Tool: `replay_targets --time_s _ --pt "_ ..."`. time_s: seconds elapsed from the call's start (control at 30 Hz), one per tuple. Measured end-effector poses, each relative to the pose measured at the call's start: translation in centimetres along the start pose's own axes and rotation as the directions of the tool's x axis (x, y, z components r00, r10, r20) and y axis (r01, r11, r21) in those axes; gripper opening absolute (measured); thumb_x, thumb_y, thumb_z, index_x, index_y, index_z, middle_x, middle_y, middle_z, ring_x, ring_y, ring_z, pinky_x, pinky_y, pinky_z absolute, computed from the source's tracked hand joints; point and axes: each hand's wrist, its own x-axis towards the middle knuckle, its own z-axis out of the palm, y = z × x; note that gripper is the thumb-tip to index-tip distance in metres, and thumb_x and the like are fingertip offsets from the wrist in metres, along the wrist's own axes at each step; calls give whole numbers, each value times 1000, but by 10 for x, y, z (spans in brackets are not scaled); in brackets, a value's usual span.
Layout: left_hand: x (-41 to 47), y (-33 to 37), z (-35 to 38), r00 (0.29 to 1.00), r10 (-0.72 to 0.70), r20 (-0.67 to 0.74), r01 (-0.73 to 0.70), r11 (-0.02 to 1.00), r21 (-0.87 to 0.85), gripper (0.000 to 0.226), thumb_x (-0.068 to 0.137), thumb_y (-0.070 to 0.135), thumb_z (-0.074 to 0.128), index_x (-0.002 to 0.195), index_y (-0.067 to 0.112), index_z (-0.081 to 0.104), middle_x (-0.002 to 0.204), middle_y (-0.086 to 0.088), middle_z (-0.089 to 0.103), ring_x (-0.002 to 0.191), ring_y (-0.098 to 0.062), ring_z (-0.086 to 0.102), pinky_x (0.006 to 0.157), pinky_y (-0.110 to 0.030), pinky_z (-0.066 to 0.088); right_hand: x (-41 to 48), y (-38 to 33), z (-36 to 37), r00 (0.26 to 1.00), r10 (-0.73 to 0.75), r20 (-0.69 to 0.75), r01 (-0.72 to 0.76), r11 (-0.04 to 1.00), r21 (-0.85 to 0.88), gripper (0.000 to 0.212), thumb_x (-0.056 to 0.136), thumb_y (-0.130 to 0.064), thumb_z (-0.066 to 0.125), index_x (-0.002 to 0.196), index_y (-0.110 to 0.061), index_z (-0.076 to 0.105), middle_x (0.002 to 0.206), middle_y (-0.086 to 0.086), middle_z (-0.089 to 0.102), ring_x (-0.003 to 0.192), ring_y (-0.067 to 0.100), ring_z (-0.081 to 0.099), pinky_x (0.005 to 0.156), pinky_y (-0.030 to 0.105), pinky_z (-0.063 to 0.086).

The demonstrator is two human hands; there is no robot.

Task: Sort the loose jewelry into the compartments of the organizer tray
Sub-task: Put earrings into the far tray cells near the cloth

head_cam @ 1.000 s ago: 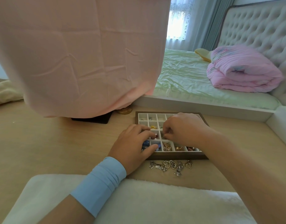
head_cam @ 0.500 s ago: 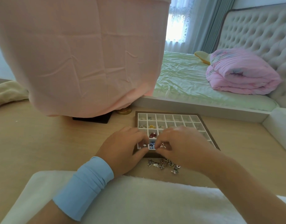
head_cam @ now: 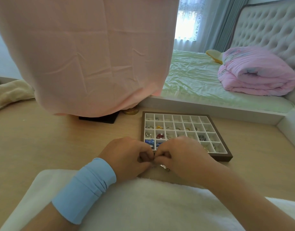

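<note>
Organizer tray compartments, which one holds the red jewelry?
Second column from the left: the red piece sits between the gold ring behind it and a blue piece in front. No other compartment shows red.

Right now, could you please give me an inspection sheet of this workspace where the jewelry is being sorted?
Surface: light wooden table.
Job's things: organizer tray, several compartments filled; loose jewelry before it, mostly covered.
Clutter: pink cloth over black base; round gold object; white fluffy cloth.
Hands: left hand and right hand curled, fingertips meeting over the loose jewelry; grip hidden.
Cables: nothing seen.
Surroundings: bed, pink quilt, curtained window.
</note>
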Motion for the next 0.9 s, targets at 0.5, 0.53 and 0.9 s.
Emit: replay_targets --time_s 0.5,0.53,0.9 --pt "7 4 7 957 -126 -263 -128 627 -768 18 81 11 74 97 20 72 82 1 75 55 -21 67 58 -29 57 -5 15 -16 952 113 283 -303 244 921 49 100 -30 60 52 -28 69 55 -6 40 46 8 28 50 27 16" --pt "7 5 7 954 -124 -273 -137 630 -764 19 81 12 74 97 21 72 82 3 74 55 -21 67 59 -29 58 -5 15 -16 949 118 292 -312 233 921 50 100 -31 60 50 -27 67 54 -6 41 45 8 29 49 25 17" --pt "8 6 9 941 -194 -277 -121 571 -812 9 86 13 68 94 17 72 72 8 72 53 -14 63 51 -15 46 -3 12 -8 977 183 114 -173 353 919 26 100 -25 60 77 -17 71 56 -2 49 43 10 35 46 23 28"
